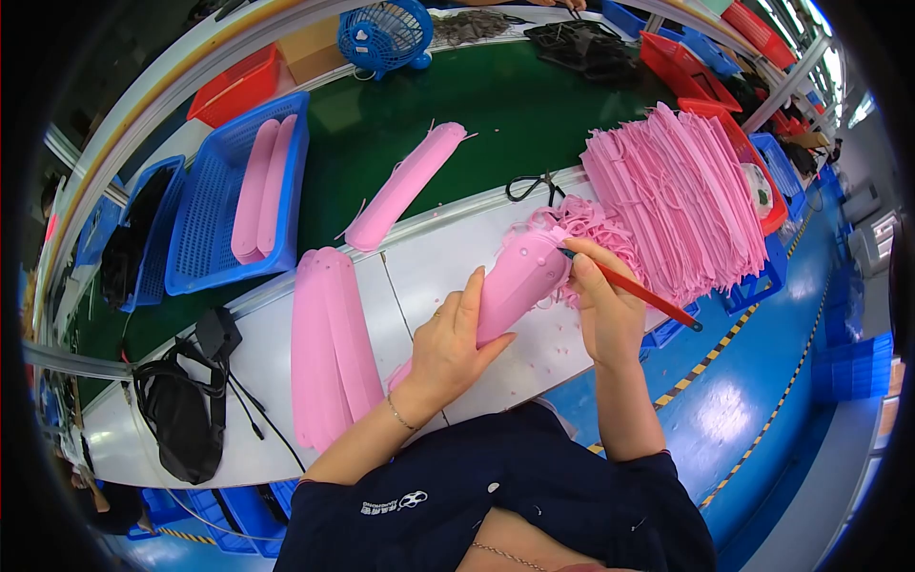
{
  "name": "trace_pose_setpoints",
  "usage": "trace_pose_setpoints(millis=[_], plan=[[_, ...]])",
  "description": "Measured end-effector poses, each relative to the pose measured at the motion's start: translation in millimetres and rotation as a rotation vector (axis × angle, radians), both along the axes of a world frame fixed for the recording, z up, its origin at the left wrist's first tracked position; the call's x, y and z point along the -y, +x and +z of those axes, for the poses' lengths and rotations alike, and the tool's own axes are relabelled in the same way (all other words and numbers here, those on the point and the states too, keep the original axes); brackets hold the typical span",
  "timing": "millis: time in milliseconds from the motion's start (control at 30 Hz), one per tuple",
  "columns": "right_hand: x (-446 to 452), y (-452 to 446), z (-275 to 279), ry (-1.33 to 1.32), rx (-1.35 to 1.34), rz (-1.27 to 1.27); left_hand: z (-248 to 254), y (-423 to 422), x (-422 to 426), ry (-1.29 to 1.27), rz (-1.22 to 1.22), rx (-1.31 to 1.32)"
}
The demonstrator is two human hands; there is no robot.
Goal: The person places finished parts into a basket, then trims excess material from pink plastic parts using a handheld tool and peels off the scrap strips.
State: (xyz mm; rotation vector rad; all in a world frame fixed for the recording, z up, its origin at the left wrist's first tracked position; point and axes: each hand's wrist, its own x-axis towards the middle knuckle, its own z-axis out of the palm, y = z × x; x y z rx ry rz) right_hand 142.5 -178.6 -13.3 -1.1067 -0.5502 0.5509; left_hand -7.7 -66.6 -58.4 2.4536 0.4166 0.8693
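My left hand [450,345] is closed around a long pink curved piece [519,286] with small holes near its far end. In my right hand [608,303] is a slim tool with a long red handle [658,303]; its dark tip meets the edge of the piece's far end, and its exact kind is unclear. Thin pink offcuts [600,229] lie in a heap just beyond that end. Black-handled scissors [534,186] rest above the heap. Several smooth pink pieces [334,353] lie stacked left of my left hand.
A large pile of pink pieces with stringy edges [672,195] stands at right. Another pink piece [405,186] lies on the green surface [505,105]. At left, a blue basket [205,214] holds pink pieces, with a black bag [186,415] nearer me. A blue fan [384,36] stands behind.
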Motion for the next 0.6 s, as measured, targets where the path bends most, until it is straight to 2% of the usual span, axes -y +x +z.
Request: trace_pose_setpoints(millis=[67, 133, 167, 233, 367, 433, 467, 500, 567, 600], plan=[[1, -2, 4, -0.031, 0.095, -0.026, 0, 0, 1, 0.008, 0.002, 0.005], [0, -5, 8, -0.122, 0.537, -0.145, 2, -1, 2, -0.026, 0.018, -0.038], [1, -6, 11, -0.122, 0.537, -0.146, 2, -1, 3, -0.026, 0.017, -0.038], [2, -7, 15, -0.235, 0.993, -0.277, 2, -1, 4, -0.010, 0.032, -0.023], [-1, -7, 19, -0.212, 1.086, -0.410, 2, 1, 6, -0.015, 0.023, 0.039], [-1, -4, 25, -0.193, 0.459, -0.292, 8, 2, 7, -0.056, -0.001, 0.110], [-3, 1, 25, -0.139, 0.232, -0.232, 11, 2, 7, -0.053, -0.003, 0.113], [-4, 9, 21, -0.134, 0.234, -0.234, 14, 2, 6, -0.073, -0.064, 0.175], [-7, 24, 1, -0.119, -0.105, -0.010, 20, 1, 4, -0.092, -0.125, 0.237], [-9, 23, -9, -0.172, -0.165, 0.059, 23, -1, 1, -0.145, -0.143, 0.264]])
